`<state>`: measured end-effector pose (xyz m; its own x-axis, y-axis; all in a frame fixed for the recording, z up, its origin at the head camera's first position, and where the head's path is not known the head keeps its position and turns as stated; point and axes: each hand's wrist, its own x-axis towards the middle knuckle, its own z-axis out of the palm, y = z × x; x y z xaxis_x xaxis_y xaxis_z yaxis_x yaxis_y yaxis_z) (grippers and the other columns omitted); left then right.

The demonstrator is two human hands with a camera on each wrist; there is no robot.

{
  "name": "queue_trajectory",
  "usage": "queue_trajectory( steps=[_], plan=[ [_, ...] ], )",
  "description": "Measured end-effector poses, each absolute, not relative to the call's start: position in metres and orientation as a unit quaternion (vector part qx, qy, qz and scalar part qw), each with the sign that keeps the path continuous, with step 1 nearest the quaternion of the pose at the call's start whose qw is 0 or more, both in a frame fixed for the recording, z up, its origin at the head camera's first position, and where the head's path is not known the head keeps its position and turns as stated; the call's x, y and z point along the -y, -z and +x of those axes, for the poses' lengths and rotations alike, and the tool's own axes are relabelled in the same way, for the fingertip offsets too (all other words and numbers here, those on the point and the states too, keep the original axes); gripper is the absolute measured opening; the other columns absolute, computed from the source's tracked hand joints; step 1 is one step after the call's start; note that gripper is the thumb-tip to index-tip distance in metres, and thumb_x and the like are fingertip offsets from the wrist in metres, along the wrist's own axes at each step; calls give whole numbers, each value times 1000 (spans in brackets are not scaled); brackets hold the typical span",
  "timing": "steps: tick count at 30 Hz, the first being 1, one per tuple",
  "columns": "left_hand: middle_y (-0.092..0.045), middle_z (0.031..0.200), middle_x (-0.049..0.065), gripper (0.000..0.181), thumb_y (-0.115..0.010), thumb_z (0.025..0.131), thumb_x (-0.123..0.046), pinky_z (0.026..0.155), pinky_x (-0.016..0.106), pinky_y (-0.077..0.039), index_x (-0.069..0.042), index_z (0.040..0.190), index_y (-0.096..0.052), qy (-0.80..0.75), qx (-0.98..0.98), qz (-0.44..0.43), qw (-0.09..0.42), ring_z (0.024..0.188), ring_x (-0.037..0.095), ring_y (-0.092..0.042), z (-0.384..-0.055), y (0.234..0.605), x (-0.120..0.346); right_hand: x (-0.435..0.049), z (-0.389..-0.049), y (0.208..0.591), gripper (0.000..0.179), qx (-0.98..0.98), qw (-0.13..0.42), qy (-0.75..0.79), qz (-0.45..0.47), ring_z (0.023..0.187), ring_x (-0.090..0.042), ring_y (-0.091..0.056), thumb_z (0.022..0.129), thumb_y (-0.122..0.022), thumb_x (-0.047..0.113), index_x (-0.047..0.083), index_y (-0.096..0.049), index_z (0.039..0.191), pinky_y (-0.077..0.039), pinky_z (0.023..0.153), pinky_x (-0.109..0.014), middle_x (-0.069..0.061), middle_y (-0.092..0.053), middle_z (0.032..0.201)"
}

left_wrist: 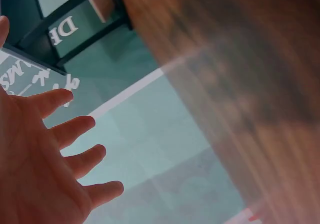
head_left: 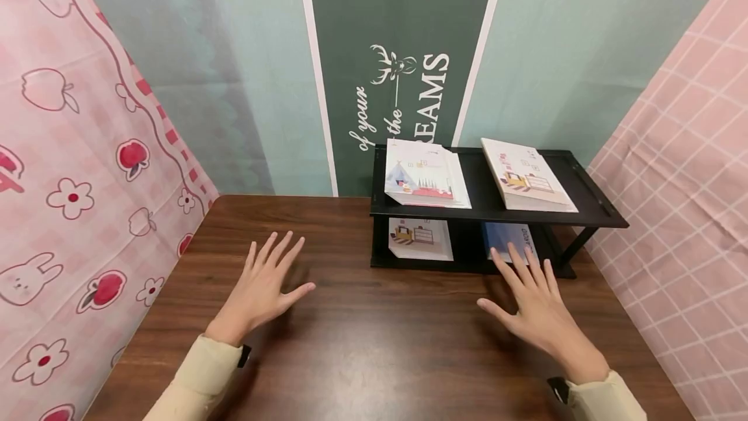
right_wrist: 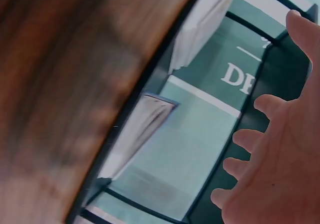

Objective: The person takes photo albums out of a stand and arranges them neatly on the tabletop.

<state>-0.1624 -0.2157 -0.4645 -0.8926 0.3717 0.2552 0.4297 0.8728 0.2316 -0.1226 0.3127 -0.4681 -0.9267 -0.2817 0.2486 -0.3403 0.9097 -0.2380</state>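
My left hand (head_left: pixel 264 286) hovers over the left part of the brown table with its fingers spread and nothing in it. My right hand (head_left: pixel 534 310), also spread and holding nothing, is in front of a black two-tier shelf (head_left: pixel 476 213); its fingertips overlap a blue book (head_left: pixel 507 240) on the lower tier in the head view. Left of that book lies a white booklet (head_left: pixel 422 239) with a yellow vehicle picture. On the top tier sit a stack of white booklets (head_left: pixel 419 171) at the left and a thicker white stack (head_left: pixel 528 177) at the right.
The wooden table (head_left: pixel 362 343) runs up to a green wall cloth (head_left: pixel 403 18) with white lettering. A pink patterned curtain (head_left: pixel 70 200) borders the left side, and a pink checked cloth (head_left: pixel 689 180) the right, close to the shelf's end.
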Motion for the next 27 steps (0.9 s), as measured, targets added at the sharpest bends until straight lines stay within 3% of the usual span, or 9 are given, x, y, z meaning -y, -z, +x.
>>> queue_trajectory(
  steps=[15,22,27],
  plan=[
    [-25,177,11,95,-65,98,-70,130,68,-5,-22,172,-30,157,950,-239,123,164,39,-14,-170,429,197,-291,-129,437,105,953,176,-135,204,166,-39,-7,91,-81,56,21,-26,173,5,134,-45,-15,-18,179],
    [-23,178,9,94,-62,99,-71,131,63,-1,-24,172,-26,161,945,-256,125,165,38,-13,-177,412,183,-280,-129,418,103,949,175,-157,210,162,-33,-28,90,-84,52,24,-29,172,-24,132,-48,-8,-31,175],
    [-21,179,7,93,-60,100,-71,132,61,1,-26,173,-25,161,942,-265,127,166,35,-11,-184,400,173,-274,-134,405,104,940,200,-147,233,160,-36,-30,88,-87,49,22,-31,171,-15,134,-40,-11,-32,175]
  ],
)
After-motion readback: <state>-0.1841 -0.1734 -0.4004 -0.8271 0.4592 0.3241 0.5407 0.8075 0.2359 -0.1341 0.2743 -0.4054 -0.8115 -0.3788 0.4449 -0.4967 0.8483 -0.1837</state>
